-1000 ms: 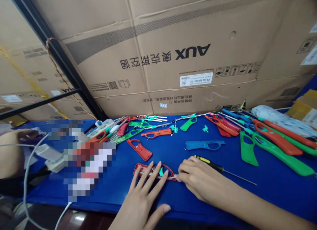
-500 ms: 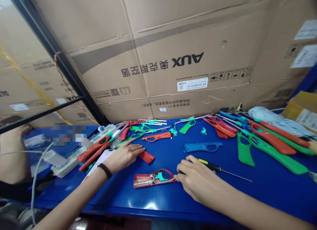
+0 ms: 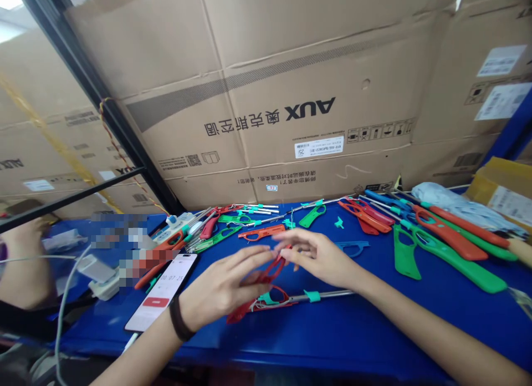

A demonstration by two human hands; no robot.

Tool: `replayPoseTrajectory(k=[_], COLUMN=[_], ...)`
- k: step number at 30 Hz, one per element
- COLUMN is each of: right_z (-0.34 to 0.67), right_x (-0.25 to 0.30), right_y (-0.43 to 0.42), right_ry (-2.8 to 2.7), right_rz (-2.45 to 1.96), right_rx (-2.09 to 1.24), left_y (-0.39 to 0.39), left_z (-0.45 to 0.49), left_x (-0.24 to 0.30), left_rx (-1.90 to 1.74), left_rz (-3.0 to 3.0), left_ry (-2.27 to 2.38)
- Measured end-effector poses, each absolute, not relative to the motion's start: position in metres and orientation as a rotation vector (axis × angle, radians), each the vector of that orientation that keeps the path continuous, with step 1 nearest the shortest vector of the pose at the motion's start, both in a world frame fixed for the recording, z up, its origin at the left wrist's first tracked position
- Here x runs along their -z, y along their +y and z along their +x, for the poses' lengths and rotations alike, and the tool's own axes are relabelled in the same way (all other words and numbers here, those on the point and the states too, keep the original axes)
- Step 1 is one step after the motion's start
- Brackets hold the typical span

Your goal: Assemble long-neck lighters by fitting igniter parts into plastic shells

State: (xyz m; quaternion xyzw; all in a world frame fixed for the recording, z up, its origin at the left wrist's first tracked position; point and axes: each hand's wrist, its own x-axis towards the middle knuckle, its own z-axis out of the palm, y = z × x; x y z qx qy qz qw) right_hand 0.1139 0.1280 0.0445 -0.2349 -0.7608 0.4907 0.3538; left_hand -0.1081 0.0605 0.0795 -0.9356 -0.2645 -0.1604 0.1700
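Note:
My left hand [image 3: 220, 280] and my right hand [image 3: 311, 258] meet over the middle of the blue table [image 3: 394, 330]. Their fingertips hold a red plastic lighter shell half [image 3: 266, 276] raised off the table. Just below it lies a red long-nosed lighter body [image 3: 257, 307] with wires and a teal part inside. Its metal rod [image 3: 328, 294] runs to the right, with a teal clip on it. A blue lighter shell [image 3: 353, 244] sits partly behind my right hand. No screwdriver shows in this view.
A phone [image 3: 160, 293] showing a timer lies left of my left wrist, next to a power strip [image 3: 106, 280] and white cable. Coloured lighter parts and rods lie along the back and right. Cardboard boxes [image 3: 266, 97] wall off the table's far edge.
My left hand has moved right from the phone and picked up the red shell half. The lighter body has shifted, its rod now showing. The view has tilted slightly.

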Motion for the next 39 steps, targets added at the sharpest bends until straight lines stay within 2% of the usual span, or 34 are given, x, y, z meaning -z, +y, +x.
replayPoseTrajectory(k=[4, 6, 10, 13, 15, 21, 24, 28, 39], right_z=[0.117, 0.119, 0.120, 0.121, 0.122, 0.121, 0.120, 0.120, 0.121], right_x=[-0.042, -0.041, -0.038, -0.036, -0.034, -0.031, -0.028, -0.025, -0.018], right_y=[0.124, 0.121, 0.118, 0.117, 0.115, 0.111, 0.112, 0.112, 0.109], right_ry=[-2.030, -1.944, -1.803, -1.813, -1.847, -1.958, -2.067, -2.243, -2.488], right_rz=[-0.574, -0.558, -0.541, -0.518, -0.491, -0.438, -0.468, -0.534, -0.626], right_rx=[-1.323, -1.367, -1.396, -1.306, -1.220, -1.232, -1.258, -1.124, -0.882], left_y=[0.045, 0.040, 0.035, 0.036, 0.037, 0.037, 0.035, 0.034, 0.033], left_z=[-0.106, -0.109, -0.107, -0.103, -0.105, -0.123, -0.128, -0.127, -0.121], left_x=[-0.074, -0.069, -0.067, -0.073, -0.075, -0.065, -0.051, -0.034, -0.005], left_rx=[0.440, 0.597, 1.052, 1.079, 0.991, 0.738, 0.610, 0.536, 0.508], left_rz=[-2.709, -2.742, -2.794, -2.998, -3.099, -3.102, -2.938, -2.679, -2.638], left_ry=[-0.839, -1.000, -1.718, -2.235, -2.369, -1.855, -1.532, -1.228, -1.137])
